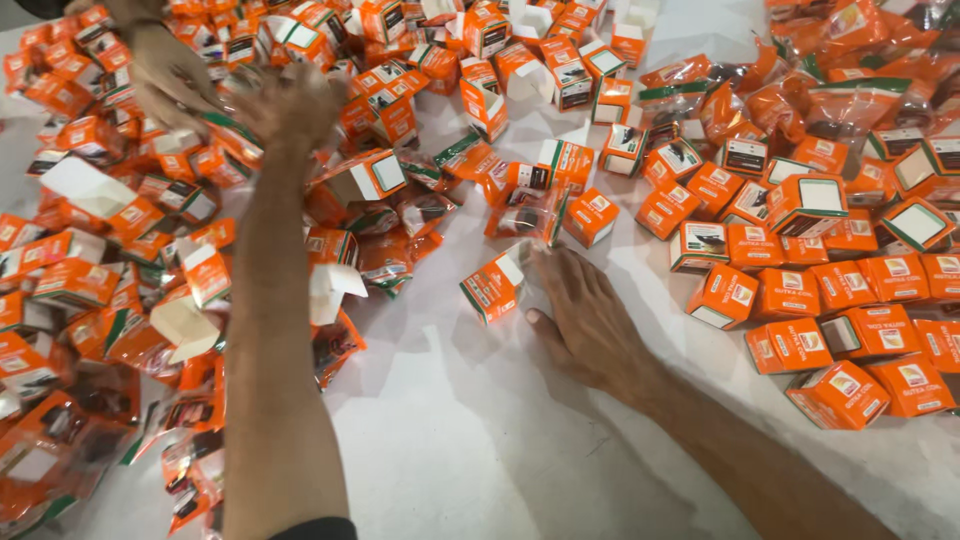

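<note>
Head view, white table [480,440] covered with small orange cartons and clear packets. Right hand [585,315] is lying palm down on the bare table, fingers spread loosely, fingertips touching an open orange box [493,285] that is lying on its side just left of them, its white flap turned toward the hand; the hand is gripping nothing. Left hand [290,105] is reaching far forward into the heap of open boxes [150,220] at upper left; it is blurred, so I cannot tell whether the fingers are closing on anything. Another person's hand [170,75] is working in the same heap, just left of it. Closed orange boxes [850,320] are sitting in rough rows at right; orange packets [800,90] are piling behind them.
</note>
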Action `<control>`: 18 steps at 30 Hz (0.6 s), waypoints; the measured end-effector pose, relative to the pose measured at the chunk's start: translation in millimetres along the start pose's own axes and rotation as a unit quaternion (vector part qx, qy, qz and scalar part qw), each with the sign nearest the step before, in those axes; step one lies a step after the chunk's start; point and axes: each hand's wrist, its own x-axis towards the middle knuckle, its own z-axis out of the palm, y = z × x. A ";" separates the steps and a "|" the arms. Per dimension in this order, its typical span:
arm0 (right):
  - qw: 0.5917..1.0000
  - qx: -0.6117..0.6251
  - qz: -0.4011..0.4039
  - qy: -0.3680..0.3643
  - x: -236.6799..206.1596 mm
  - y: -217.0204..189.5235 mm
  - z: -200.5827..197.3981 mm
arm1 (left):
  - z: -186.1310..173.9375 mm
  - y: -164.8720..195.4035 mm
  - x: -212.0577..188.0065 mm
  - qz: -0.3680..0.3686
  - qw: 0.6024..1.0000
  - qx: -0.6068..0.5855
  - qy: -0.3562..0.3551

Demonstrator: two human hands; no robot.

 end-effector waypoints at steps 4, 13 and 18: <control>1.000 -0.012 0.022 -0.004 -11.5 9.4 5.4 | 25.7 54.7 -1.5 0.104 0.923 -0.220 -0.297; 0.977 0.107 0.135 0.125 -21.7 23.3 2.4 | -41.5 89.7 0.1 0.156 0.738 -0.244 -0.610; 0.974 0.128 0.138 0.127 -23.3 23.9 0.8 | 7.5 144.3 82.8 0.082 0.771 -0.169 -0.608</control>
